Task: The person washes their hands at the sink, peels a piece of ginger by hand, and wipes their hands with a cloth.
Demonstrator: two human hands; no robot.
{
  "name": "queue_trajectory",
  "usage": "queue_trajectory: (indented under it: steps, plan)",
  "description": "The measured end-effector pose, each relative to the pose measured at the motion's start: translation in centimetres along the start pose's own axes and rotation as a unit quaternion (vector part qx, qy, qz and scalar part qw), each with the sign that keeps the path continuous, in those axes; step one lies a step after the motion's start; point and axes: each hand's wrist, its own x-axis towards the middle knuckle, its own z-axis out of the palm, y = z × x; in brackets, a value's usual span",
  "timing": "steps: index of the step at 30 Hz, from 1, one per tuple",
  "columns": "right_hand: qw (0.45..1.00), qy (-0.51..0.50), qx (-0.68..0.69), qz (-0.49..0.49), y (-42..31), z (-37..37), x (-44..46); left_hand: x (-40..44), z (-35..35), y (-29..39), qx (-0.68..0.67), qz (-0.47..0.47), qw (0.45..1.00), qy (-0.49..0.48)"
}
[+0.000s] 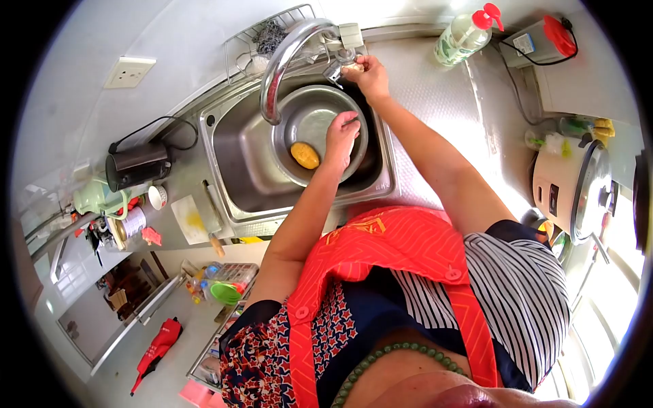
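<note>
A steel basin [277,129] sits inside the sink [238,156], with a peeled yellow potato [305,155] at its bottom. Over the basin's right side is my left hand [341,141], its fingers curled together. A small dark bit shows at those fingertips, too little to name. My right hand [371,80] reaches to the sink's back right corner, fingers closed around the tap handle [349,68] beside a small metal spout. The tall curved faucet [279,64] arches over the basin's left edge.
Behind the sink, a wire rack [239,51] holds a steel scrubber [270,37]. A pump bottle [462,39] stands on the right counter, a rice cooker [568,183] farther right. Left of the sink lie a knife [213,204], a board [190,219] and a black appliance [138,166].
</note>
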Motion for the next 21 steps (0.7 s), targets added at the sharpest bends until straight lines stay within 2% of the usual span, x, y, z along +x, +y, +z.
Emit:
queue_trajectory:
  steps: [2,5,8,11,12,15,19,20,21]
  plan:
    - [0.979,-0.095,0.157,0.083,0.3,-1.4,1.2,-0.1,0.2,0.1,-0.001,0.014,1.000,0.006]
    - [0.992,-0.099,0.030,0.077,0.1,-2.3,2.3,-0.2,0.6,0.4,-0.004,0.012,1.000,0.002]
    - [0.991,-0.106,0.027,-0.076,-1.5,-2.8,2.8,-0.3,0.6,0.4,-0.002,0.025,1.000,-0.006]
    - [0.983,-0.075,0.025,-0.164,-3.6,-2.1,3.0,-0.4,0.4,0.0,0.006,0.011,1.000,-0.018]
    - [0.983,-0.093,-0.073,-0.138,-4.4,-1.7,2.8,-0.4,0.4,0.0,0.007,0.008,1.000,-0.017]
    - [0.940,-0.082,-0.293,-0.155,-7.9,-2.3,1.9,-0.4,0.7,0.1,0.001,0.012,1.000,-0.016]
    - [0.992,-0.078,-0.094,-0.045,-3.4,-2.4,6.5,-0.5,0.5,-0.3,-0.003,0.024,1.000,-0.019]
    - [0.986,-0.009,-0.150,-0.073,-4.2,-2.8,6.6,-0.6,0.5,-0.3,0.001,0.025,0.999,-0.020]
    - [0.974,-0.011,-0.201,-0.107,-4.6,-3.1,6.3,-0.6,0.4,-0.2,0.004,0.022,1.000,-0.021]
